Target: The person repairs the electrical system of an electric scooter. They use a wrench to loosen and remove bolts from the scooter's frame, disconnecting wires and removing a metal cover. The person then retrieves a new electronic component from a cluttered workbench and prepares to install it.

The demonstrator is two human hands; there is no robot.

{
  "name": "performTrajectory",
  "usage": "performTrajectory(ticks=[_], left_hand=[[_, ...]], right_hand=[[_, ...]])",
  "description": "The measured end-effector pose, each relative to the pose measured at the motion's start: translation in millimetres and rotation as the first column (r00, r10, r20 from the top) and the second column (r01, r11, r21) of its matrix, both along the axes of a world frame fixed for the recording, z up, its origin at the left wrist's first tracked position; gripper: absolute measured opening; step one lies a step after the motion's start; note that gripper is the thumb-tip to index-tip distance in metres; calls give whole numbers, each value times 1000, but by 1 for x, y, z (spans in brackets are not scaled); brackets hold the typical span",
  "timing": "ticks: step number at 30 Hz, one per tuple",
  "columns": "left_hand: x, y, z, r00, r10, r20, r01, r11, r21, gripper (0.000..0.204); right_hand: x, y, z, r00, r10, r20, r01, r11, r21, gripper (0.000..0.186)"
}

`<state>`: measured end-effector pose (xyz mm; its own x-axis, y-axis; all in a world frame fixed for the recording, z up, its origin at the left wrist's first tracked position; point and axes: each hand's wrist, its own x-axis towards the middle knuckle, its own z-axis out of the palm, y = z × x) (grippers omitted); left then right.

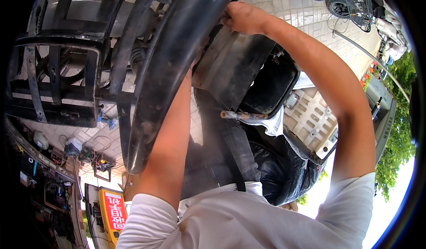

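White shirt [248,218] fills the bottom of my feed, and both bare forearms rise from it into the underside of a small vehicle.

The largest thing is the black mudguard [173,71], a curved strip sweeping from top centre down to the lower left. The left forearm runs up just behind it, and the left hand is hidden there, so I cannot tell what its grip is doing.

Next in size is the grey panel [230,62], just right of the mudguard. The right hand [244,18] sits at its upper edge with the grip curled shut on that edge, fingertips tucked out of sight.

I judge the work to be at the holding-and-feeling stage. One hand steadies the panel while the other works blind behind the guard. Any further move calls for a firm hold up top and care around the hidden fingers.

Of the containers, the black tub [270,82] beside the panel looks dark and bare inside. A wire basket [357,2] stands well apart at the top right, its contents too small to tell. A rusty rod [242,115] pokes out under the tub.
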<state>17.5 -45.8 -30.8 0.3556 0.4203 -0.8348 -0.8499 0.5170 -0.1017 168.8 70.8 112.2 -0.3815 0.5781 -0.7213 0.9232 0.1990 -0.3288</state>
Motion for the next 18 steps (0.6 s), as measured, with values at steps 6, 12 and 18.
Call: performTrajectory(ticks=[6,12,18], left_hand=[[-4,-6,-13,1000,3,10,-3,1000,-2,26],[1,-4,-6,1000,17,6,-17,1000,-20,25],[-1,-2,-4,1000,23,2,-23,998,-62,24]], right_hand=[[-4,2,32,994,107,17,-107,994,24,22],[20,-14,14,832,555,29,-527,772,355,19],[20,-19,5,803,595,35,-557,727,402,19]])
